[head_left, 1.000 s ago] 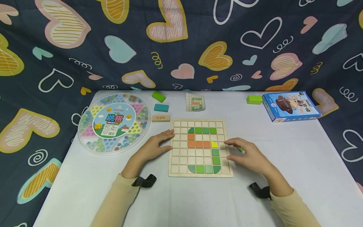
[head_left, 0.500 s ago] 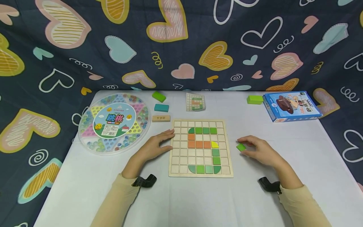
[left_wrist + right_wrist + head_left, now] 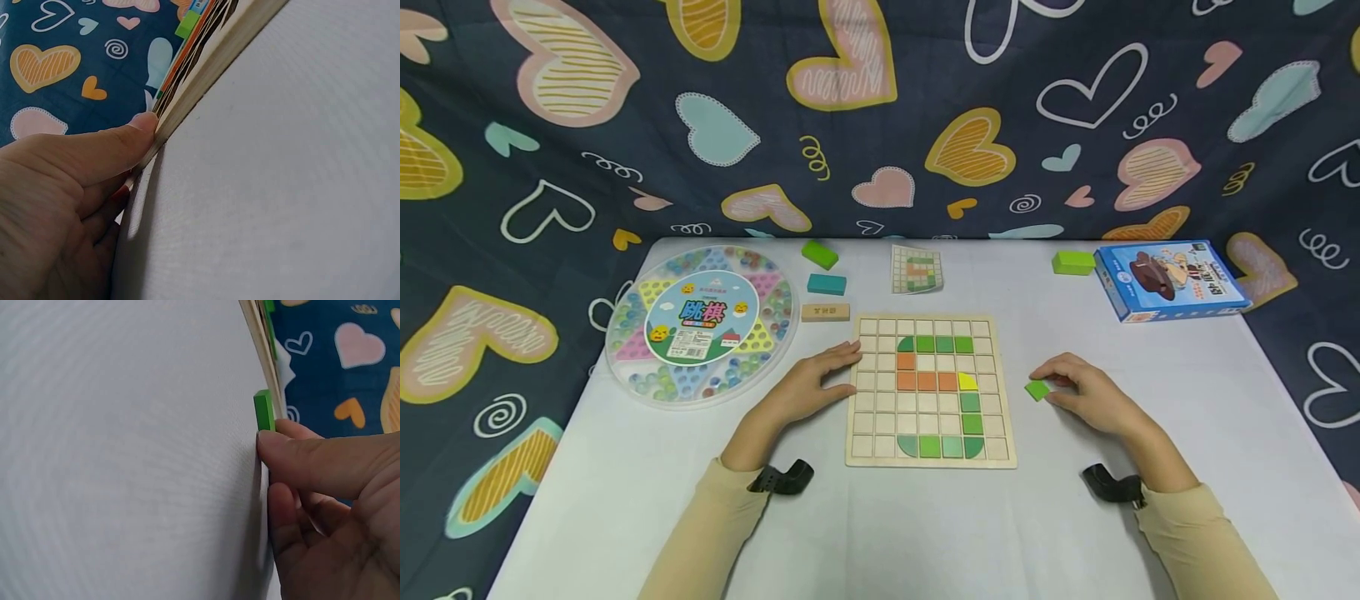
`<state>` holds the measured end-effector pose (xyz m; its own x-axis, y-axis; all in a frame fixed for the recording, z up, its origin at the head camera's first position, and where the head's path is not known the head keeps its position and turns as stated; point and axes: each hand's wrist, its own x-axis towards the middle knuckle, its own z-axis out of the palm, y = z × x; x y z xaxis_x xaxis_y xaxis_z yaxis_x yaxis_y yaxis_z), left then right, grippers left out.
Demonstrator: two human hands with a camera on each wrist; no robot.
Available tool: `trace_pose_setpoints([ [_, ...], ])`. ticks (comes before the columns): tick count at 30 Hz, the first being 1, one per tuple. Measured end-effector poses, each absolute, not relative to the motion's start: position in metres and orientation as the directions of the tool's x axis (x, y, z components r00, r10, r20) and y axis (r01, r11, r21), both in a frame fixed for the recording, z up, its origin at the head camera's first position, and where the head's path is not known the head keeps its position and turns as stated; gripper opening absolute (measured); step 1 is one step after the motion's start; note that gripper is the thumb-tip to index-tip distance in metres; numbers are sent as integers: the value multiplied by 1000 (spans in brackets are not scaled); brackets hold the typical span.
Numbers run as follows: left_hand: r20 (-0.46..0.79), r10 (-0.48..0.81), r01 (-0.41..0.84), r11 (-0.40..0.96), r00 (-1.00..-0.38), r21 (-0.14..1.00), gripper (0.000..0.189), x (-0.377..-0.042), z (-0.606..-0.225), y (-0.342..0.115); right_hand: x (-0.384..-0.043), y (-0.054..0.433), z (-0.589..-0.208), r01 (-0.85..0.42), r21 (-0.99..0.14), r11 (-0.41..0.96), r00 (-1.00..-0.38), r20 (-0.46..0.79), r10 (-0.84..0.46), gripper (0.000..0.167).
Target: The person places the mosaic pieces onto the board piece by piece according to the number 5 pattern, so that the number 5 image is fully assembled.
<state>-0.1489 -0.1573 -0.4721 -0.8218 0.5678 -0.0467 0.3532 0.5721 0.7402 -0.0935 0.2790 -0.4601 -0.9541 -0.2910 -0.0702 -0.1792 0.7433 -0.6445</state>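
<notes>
A square wooden grid board (image 3: 865,400) lies on the table with green, orange and yellow tiles set in some of its cells. My left hand (image 3: 808,387) rests at the board's left edge, fingers extended; in the left wrist view the thumb (image 3: 134,134) touches the board's side. To the right of the board, my right hand (image 3: 1086,396) pinches a green square tile (image 3: 1037,390) between thumb and fingers. In the right wrist view, that green tile (image 3: 264,412) sticks out beyond the thumb tip, close over the tablecloth.
A pattern card (image 3: 916,271) lies behind the board. A round Chinese checkers set (image 3: 700,325) is at left, beside a wooden block (image 3: 825,313), a teal block (image 3: 827,285) and a green block (image 3: 820,255). At back right are another green block (image 3: 1072,263) and a blue box (image 3: 1172,281).
My right hand has moved right, away from the board's edge, with the green tile in its fingers, and has barely shifted over the last half second. The left hand has stayed in place.
</notes>
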Motion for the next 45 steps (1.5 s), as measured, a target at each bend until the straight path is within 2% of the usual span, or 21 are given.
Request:
trace_pose_setpoints([
  [7,-22,574,373,560,-818,740,55,-149,-473,-157,-93,276,-456,-144,-635,759,-964,-83,-253,23],
  [11,-26,573,369,561,-819,741,55,-149,-474,-157,-92,270,-450,-105,-673,732,-969,-98,-229,26],
  [18,-34,571,364,568,-820,738,55,-149,-473,-157,-86,247,-437,-132,-719,683,-973,-38,-228,27],
  [32,-20,578,377,557,-816,740,55,-149,-470,-158,-78,187,-436,-312,-763,566,-907,62,-416,26],
  [39,-15,577,377,554,-817,742,55,-149,-472,-158,-79,153,-438,-327,-750,575,-863,-11,-505,26],
  [45,-7,576,386,556,-817,736,54,-150,-474,-158,-84,129,-441,-395,-700,595,-827,-12,-563,23],
])
